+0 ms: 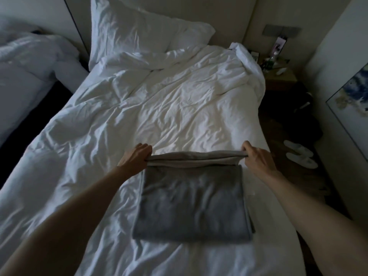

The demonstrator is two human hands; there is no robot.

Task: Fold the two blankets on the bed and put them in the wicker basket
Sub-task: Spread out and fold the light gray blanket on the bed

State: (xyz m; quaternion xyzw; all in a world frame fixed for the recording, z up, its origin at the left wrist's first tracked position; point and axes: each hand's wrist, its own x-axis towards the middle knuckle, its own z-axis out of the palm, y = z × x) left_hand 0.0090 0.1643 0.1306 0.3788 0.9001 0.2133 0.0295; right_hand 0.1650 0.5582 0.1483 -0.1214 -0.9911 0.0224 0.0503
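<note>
From the head view, the grey blanket (191, 202) is lying as a folded rectangle on the near end of the bed (65, 176), a bit right of the middle, right between your two arms. Your left hand (137, 156) is on its far left corner, fingers curled down over the cloth and pinching the edge. Your right hand (256, 156) is doing the same on the far right corner, fingers and thumb closed round the fabric. Both have a proper grip, nothing loose. The strip stretched between them is a paler, beige-ish grey and sits raised a little above the darker folded part. I honestly can't tell if that's the blanket's other face or a separate layer. The near edge lies flat on the white duvet (159, 108), which is rumpled and creased all over. A big white pillow (139, 30) leans against the headboard wall at the far end. On the right of the bed head there's a wooden nightstand (280, 80) with small cluttered stuff on it, too dim to make out. A pair of white slippers (298, 154) sits on the dark floor (278, 126) beside the bed, and a framed painting (352, 104) with blue and gold blotches is on the right wall. On the far left you can see a second bed (29, 62) with white bedding.
</note>
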